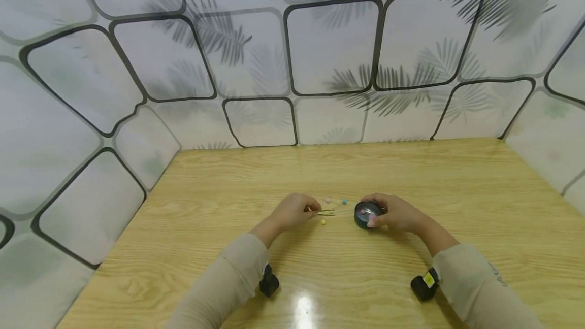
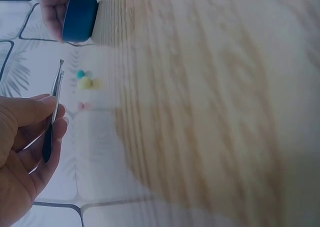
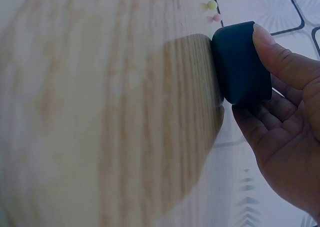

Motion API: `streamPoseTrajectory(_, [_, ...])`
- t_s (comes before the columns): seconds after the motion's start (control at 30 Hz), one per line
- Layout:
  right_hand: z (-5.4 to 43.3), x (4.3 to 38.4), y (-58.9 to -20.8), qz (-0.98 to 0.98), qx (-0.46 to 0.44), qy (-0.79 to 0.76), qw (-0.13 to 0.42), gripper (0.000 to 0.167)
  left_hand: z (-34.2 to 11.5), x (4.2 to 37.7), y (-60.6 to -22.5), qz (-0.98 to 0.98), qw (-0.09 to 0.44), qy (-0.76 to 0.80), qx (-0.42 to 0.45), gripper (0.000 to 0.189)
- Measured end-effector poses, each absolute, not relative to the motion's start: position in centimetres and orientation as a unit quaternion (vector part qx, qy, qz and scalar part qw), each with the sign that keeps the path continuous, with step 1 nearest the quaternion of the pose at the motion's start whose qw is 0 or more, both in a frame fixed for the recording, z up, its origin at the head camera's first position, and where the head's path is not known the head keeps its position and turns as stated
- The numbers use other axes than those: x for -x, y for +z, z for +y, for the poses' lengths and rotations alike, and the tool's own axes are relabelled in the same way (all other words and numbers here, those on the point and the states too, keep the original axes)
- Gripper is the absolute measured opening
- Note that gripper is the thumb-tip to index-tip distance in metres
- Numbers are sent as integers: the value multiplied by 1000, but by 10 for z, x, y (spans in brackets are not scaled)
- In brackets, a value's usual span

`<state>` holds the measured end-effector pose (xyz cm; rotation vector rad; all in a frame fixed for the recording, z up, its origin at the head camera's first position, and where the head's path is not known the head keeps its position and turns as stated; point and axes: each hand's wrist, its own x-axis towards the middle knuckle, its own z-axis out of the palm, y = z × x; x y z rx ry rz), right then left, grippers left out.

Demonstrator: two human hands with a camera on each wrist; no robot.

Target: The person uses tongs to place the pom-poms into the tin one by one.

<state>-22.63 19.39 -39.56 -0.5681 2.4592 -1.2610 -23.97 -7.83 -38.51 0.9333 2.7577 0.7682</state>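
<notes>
My left hand (image 1: 294, 211) pinches a pair of tweezers (image 2: 54, 109) between thumb and fingers, with the tips a little apart and nothing between them. My right hand (image 1: 396, 212) grips a small dark round bowl (image 1: 361, 219) by its side, thumb at the rim. Inside the bowl lies a pink bead (image 1: 363, 211). On the table near the tweezer tips are a yellow bead (image 1: 323, 222), a pink bead (image 1: 327, 200) and a blue bead (image 1: 344, 201). In the right wrist view the bowl (image 3: 242, 64) stands upright against the wood.
A light wood-grain table (image 1: 219, 182) spreads under both hands. Behind it and at both sides rises a pale wall covering (image 1: 333, 50) with dark outlines and leaf prints. Black wrist cameras (image 1: 269, 282) hang below both sleeves, close over the table.
</notes>
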Motion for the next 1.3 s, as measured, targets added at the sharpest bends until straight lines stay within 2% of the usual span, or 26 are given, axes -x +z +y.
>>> streamPoseTrajectory(0.97, [197,226,-397,858,205,-443,162,62,-94,231,-390,918,93,237,-305,12])
streamPoseTrajectory(1.3, [197,226,-397,855,207,-447,161,63,-95,231,-389,920,80,228,-309,12])
